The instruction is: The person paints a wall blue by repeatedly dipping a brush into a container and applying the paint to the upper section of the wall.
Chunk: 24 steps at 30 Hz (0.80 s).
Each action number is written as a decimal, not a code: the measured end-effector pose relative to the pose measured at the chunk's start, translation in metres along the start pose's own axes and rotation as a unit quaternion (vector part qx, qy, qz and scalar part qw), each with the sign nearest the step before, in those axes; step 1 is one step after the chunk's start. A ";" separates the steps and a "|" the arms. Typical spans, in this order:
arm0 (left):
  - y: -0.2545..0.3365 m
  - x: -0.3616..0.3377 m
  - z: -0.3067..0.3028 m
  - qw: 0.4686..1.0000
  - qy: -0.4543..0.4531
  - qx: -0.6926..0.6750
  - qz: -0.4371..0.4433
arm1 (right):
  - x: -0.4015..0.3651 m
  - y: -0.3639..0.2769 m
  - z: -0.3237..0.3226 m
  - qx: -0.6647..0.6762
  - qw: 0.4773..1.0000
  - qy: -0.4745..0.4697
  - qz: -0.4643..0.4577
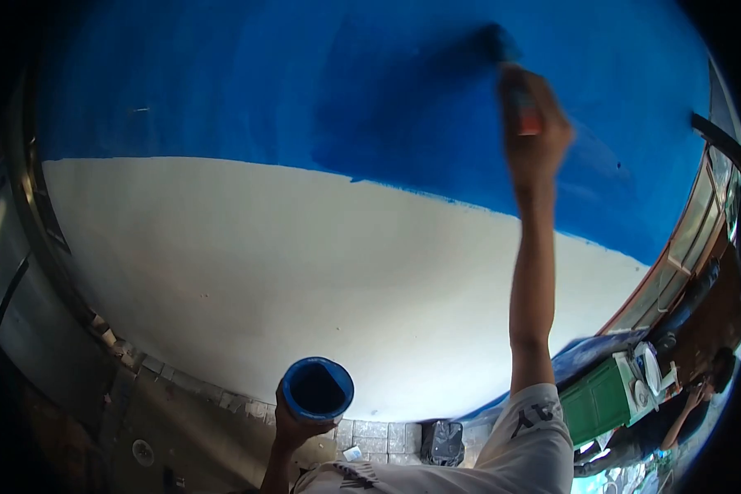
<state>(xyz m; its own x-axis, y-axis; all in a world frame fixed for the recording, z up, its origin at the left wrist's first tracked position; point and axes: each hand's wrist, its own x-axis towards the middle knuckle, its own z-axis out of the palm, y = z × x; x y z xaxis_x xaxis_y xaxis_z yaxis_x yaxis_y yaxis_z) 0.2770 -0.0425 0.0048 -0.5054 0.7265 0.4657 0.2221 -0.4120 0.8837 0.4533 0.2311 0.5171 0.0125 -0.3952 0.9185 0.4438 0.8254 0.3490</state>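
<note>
My right hand [538,123] is raised high against the wall, its fingers wrapped round the handle of a paintbrush [496,41]. The dark bristles meet the blue-painted upper part of the wall [222,82], and the hand and brush are a little blurred. Part of a red handle end shows below the fingers. Low in the view, my left hand [295,424] grips a paint tub [319,389] with a blue-smeared rim and dark paint inside. Between the hands lies the white lower part of the wall [247,239], meeting the blue along a slightly uneven line.
A green cabinet [597,399] with items on top stands at the lower right, and another person [683,420] is beyond it. A black bag [442,443] sits on the paved floor [375,436] at the wall's foot. A dark bar [716,142] juts in at right.
</note>
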 end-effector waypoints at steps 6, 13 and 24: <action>0.004 0.018 -0.006 0.999 -0.004 0.034 0.003 | -0.035 -0.064 0.035 0.201 0.962 -0.180 -0.032; -0.003 0.030 0.004 0.995 -0.069 0.056 0.040 | -0.043 0.023 -0.025 0.214 0.934 0.031 0.284; 0.009 0.016 0.012 0.997 -0.072 -0.005 -0.033 | -0.231 0.002 -0.216 0.252 0.711 0.022 0.656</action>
<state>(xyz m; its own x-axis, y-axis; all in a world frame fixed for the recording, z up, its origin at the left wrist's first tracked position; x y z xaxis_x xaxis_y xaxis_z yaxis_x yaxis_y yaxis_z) 0.2808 -0.0277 0.0211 -0.3927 0.8237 0.4091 0.1832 -0.3658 0.9125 0.6447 0.2370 0.2654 0.1530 0.8454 0.5118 -0.3534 0.5304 -0.7706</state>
